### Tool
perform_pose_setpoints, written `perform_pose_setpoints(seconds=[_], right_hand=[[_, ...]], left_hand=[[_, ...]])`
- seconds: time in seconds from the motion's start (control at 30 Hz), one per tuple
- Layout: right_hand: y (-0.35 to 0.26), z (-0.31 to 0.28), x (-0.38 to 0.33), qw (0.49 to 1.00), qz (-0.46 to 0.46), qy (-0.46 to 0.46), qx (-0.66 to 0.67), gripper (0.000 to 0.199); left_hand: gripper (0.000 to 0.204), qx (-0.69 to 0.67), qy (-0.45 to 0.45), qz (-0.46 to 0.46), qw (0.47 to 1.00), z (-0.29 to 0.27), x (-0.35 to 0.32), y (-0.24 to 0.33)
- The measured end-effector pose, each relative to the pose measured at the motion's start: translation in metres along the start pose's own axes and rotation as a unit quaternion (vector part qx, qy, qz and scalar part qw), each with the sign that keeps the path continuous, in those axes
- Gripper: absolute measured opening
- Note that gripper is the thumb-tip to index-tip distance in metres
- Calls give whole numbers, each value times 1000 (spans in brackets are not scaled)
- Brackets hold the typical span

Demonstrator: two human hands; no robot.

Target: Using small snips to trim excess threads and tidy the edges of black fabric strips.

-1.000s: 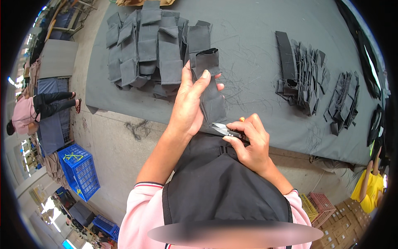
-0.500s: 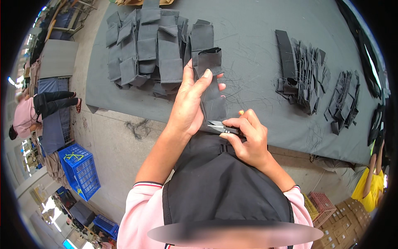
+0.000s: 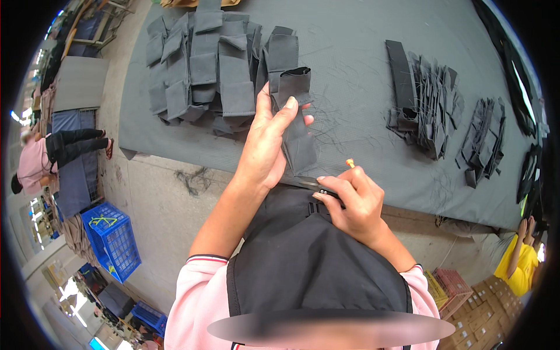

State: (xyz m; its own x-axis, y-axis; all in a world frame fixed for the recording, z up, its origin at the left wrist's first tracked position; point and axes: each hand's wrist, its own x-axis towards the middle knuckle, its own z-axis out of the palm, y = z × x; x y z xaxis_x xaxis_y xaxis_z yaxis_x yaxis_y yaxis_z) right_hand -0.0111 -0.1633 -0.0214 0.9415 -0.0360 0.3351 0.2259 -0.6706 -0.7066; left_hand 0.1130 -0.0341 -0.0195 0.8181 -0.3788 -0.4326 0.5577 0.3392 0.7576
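My left hand point(image 3: 268, 139) is closed on a dark grey fabric strip point(image 3: 300, 153), thumb on top and fingertips showing past its right side. The strip's folded upper end stands above the thumb, and its lower end hangs toward my apron. In my right hand point(image 3: 357, 201) is a pair of thread snips point(image 3: 322, 188), pinched between thumb and fingers. Their blades point left, just under the strip's lower end. An orange-tipped piece point(image 3: 350, 163) pokes up above the right fingers. Beyond my left hand lies a stack of folded grey strips point(image 3: 205, 70).
The grey-covered table point(image 3: 350, 70) carries loose thread ends and two more strip bundles, a larger one point(image 3: 429, 108) and a smaller one point(image 3: 483, 140), at right. A blue crate point(image 3: 112, 242) stands on the floor at left. Two other people are at the far left and far right.
My right hand has shifted slightly right and down with the snips, and the blades now look closer together. My left hand stays nearly in place on the strip.
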Motion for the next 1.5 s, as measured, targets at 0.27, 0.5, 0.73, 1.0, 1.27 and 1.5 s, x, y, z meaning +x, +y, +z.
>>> perform_pose_setpoints(seconds=[0.27,0.5,0.73,1.0,1.27,1.5], right_hand=[[-5,1,2,986,-93,13,-139,30],[-3,5,0,997,-28,9,-66,30],[0,8,-5,998,-24,49,-9,26],[1,-1,4,978,110,35,172,26],[7,24,28,984,62,-37,166,31],[24,-12,-8,896,114,-213,372,20]], left_hand=[[34,26,20,36,999,3,1,-4],[33,21,14,13,1000,4,-1,-4],[33,-18,-14,-33,999,3,-3,-1],[29,-49,-39,-34,997,0,-3,5],[29,-59,-46,-49,996,-4,-5,1],[32,-84,-48,-20,995,-10,-1,16]])
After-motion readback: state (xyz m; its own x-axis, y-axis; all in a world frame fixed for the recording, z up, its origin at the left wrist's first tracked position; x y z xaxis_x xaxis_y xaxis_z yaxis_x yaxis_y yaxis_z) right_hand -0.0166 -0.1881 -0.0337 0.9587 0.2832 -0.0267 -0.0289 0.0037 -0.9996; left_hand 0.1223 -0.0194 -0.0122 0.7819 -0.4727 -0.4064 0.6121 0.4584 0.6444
